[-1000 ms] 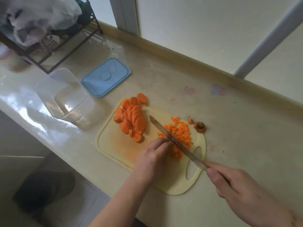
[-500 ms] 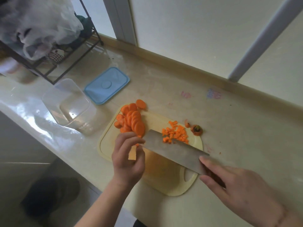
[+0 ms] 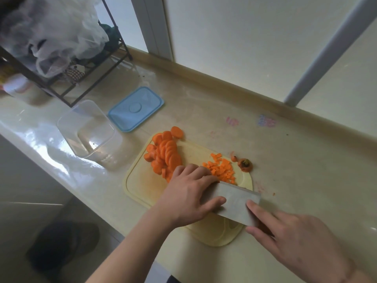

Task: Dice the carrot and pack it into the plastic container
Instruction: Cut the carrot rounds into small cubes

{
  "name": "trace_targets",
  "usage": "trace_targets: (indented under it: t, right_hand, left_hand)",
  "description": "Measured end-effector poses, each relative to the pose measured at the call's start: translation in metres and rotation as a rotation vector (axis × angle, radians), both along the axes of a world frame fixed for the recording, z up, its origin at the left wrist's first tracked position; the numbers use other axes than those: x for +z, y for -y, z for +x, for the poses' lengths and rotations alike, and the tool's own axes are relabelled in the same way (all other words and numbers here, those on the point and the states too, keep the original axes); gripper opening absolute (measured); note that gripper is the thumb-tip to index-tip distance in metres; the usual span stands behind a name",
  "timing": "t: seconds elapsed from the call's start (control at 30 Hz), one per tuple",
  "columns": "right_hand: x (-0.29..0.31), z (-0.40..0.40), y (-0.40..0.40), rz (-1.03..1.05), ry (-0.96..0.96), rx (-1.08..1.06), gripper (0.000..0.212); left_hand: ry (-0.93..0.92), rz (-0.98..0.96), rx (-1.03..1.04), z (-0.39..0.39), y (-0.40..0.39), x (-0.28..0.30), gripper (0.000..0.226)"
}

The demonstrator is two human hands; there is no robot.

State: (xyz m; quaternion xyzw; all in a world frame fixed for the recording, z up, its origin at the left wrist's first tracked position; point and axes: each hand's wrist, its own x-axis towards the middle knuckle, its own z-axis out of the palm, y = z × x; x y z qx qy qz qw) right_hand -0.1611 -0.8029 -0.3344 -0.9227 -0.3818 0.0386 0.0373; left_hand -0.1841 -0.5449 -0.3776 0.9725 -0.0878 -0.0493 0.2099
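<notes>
Right hand (image 3: 295,240) grips the knife (image 3: 236,203), left hand (image 3: 189,193) lies loose on its blade; dice (image 3: 221,169) beyond look light, scatter-prone.

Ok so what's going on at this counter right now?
A person is dicing carrot on a yellow cutting board. The right hand holds a cleaver, and the left hand rests against its blade. Carrot slices await beside a diced pile. The plastic container holds no carrot, its blue lid off.
</notes>
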Motion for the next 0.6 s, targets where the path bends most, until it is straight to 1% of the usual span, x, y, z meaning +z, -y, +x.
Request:
trace_targets:
  t: [0.07,0.17,0.2,0.27,0.3,0.37,0.43,0.5,0.57,0.6]
  right_hand:
    - [0.0,0.0,0.0,-0.008,0.0,-0.002,0.068]
    - [-0.002,0.0,0.001,-0.005,-0.003,-0.002,0.07]
    - [-0.002,0.001,0.001,0.005,-0.005,-0.001,0.07]
    - [-0.004,0.001,0.001,0.033,-0.003,0.01,0.069]
    - [-0.005,0.001,0.001,0.049,0.001,0.016,0.069]
    - [-0.006,0.0,0.0,0.076,-0.002,0.021,0.068]
    - [-0.005,-0.001,0.001,0.106,-0.013,0.009,0.066]
    - [-0.003,-0.002,0.003,0.128,-0.049,-0.019,0.066]
    - [-0.002,-0.002,0.006,0.157,-0.084,-0.06,0.066]
    - [-0.001,-0.002,0.008,0.169,-0.098,-0.079,0.066]
  left_hand:
    - [0.063,-0.043,0.022,-0.002,0.0,-0.001,0.056]
    - [0.181,-0.149,0.042,-0.005,-0.003,-0.003,0.042]
    - [0.186,-0.141,0.009,-0.005,-0.004,-0.003,0.041]
    - [0.157,-0.05,-0.061,-0.004,-0.002,-0.004,0.046]
    - [0.128,-0.008,-0.07,-0.003,0.0,-0.005,0.051]
    - [0.1,0.005,-0.044,-0.002,0.001,-0.007,0.056]
    - [0.165,-0.028,0.038,-0.002,-0.002,-0.008,0.048]
    - [0.289,-0.032,0.205,-0.001,-0.015,-0.011,0.035]
    - [0.38,0.064,0.353,0.003,-0.033,-0.016,0.033]
    - [0.38,0.142,0.387,0.005,-0.041,-0.019,0.037]
